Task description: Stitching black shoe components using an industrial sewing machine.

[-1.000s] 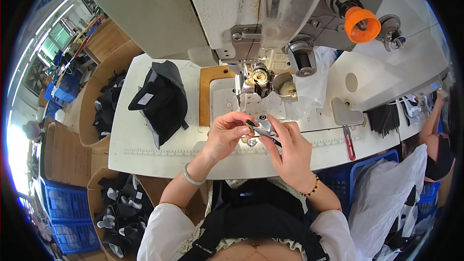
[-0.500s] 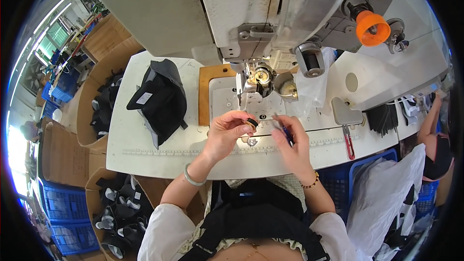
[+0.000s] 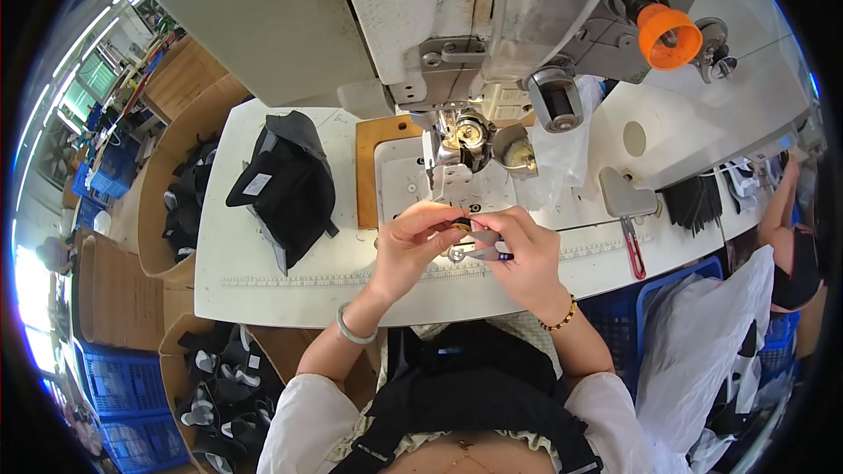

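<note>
My left hand (image 3: 413, 244) pinches a small round bobbin (image 3: 461, 223) with black thread and a golden edge between thumb and fingers. Thread snips (image 3: 488, 254) with dark blades sit in my right hand (image 3: 527, 256), its fingers closed around them. The blades are apart and point left, with their tips close beside the bobbin; whether they touch it I cannot tell. Just beyond both hands is the sewing machine (image 3: 457, 136), its metal hook parts lit up. To the left on the white table (image 3: 351, 294) lies a black and grey fabric piece (image 3: 294, 184) with a white label.
A printed ruler strip (image 3: 290, 281) runs along the table front. At right lie a red-handled tool (image 3: 633, 250) and black strips (image 3: 692, 204). Cardboard boxes of black pieces (image 3: 230, 386) stand at left; a blue crate (image 3: 615, 325) and white plastic bag (image 3: 694, 342) are at right.
My right hand has moved left, toward the bobbin in my left hand. The snips have turned, so their spread blades now show by the bobbin.
</note>
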`<state>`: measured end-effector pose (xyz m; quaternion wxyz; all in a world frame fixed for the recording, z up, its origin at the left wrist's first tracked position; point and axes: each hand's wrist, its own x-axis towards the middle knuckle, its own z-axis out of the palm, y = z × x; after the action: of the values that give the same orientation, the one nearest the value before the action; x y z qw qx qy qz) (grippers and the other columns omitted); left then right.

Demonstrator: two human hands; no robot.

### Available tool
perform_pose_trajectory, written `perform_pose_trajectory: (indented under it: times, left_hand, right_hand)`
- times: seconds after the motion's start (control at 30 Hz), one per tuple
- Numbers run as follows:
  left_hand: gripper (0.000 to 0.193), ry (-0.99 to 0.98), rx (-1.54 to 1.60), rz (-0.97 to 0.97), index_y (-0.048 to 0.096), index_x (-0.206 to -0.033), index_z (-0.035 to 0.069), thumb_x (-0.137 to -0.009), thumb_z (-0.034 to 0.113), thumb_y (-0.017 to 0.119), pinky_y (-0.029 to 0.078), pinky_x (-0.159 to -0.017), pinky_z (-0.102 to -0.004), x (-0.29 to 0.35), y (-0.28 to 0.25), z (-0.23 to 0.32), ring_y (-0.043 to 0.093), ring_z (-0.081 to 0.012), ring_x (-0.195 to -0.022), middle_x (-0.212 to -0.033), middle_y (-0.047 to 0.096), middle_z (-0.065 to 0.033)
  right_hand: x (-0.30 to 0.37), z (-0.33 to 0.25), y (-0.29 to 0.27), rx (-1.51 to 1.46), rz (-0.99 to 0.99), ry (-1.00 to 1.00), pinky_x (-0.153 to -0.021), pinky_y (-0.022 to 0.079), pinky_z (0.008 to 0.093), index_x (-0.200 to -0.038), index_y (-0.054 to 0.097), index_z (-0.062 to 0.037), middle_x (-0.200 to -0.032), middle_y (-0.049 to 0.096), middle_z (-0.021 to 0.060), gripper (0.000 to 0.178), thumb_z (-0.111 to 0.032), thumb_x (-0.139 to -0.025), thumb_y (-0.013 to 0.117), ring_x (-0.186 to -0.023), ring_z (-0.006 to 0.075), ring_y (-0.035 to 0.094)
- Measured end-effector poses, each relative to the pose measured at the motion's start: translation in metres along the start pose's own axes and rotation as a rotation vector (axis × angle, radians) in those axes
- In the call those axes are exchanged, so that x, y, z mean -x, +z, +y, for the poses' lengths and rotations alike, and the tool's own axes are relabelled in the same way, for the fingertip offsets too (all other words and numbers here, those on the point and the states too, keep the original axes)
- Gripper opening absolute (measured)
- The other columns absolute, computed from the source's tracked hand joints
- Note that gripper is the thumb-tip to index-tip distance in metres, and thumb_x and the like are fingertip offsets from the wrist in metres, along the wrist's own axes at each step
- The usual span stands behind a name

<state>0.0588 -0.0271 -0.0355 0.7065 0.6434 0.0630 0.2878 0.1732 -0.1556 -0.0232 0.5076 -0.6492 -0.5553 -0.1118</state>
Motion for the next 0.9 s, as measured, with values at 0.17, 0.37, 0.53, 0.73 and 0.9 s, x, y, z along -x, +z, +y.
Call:
perform_pose_trajectory:
  times: [0.17,0.37,0.53,0.73,0.9]
  left_hand:
    - [0.023,-0.07,-0.026,0.017,0.062,-0.104,-0.001,-0.081,-0.003,0.061,0.047,-0.071,-0.0212,-0.002,0.001,0.001,0.057,-0.009,-0.081,-0.096,0.06,-0.0053]
    - [0.023,-0.145,0.18,0.034,0.061,-0.104,-0.001,-0.08,-0.002,0.062,0.048,-0.074,-0.0232,0.0,-0.006,-0.004,0.059,-0.0108,-0.08,-0.088,0.063,-0.0055]
    - [0.023,-0.118,0.297,0.016,0.06,-0.103,-0.001,-0.08,-0.002,0.063,0.048,-0.073,-0.0235,0.002,-0.005,-0.004,0.059,-0.0116,-0.081,-0.091,0.063,-0.0062]
    - [0.025,-0.09,0.105,0.031,0.06,-0.105,-0.002,-0.08,-0.002,0.063,0.048,-0.072,-0.0223,0.002,-0.003,0.0,0.058,-0.0103,-0.082,-0.094,0.062,-0.0057]
    - [0.027,-0.11,0.106,0.003,0.059,-0.107,-0.002,-0.08,-0.002,0.063,0.047,-0.072,-0.0213,0.003,-0.002,0.003,0.057,-0.0095,-0.082,-0.094,0.06,-0.0051]
  right_hand:
    - [-0.003,0.0,-0.004,0.071,0.069,-0.006,-0.053,0.046,0.0202,-0.091,0.059,-0.0038,-0.078,0.058,0.0047,0.024,0.003,-0.07,0.066,-0.064,0.0115,0.06]
    - [-0.002,-0.002,-0.008,-0.379,0.324,0.378,-0.047,0.032,0.0186,-0.097,0.058,-0.0066,-0.075,0.052,-0.0012,0.024,-0.006,-0.075,0.067,-0.054,0.004,0.041]
    - [-0.004,-0.01,-0.014,-0.446,-0.089,0.512,-0.049,0.03,0.0183,-0.096,0.061,-0.0048,-0.075,0.05,-0.0024,0.018,-0.007,-0.078,0.065,-0.056,0.0028,0.037]
    - [-0.007,-0.011,-0.008,-0.213,-0.113,0.224,-0.053,0.036,0.0192,-0.094,0.063,-0.0014,-0.074,0.056,0.0038,0.017,-0.005,-0.077,0.066,-0.061,0.0066,0.048]
    - [-0.011,-0.001,-0.014,-0.3,-0.149,0.251,-0.054,0.038,0.0212,-0.093,0.064,-0.0022,-0.072,0.057,0.0044,0.018,-0.004,-0.075,0.067,-0.062,0.0092,0.05]
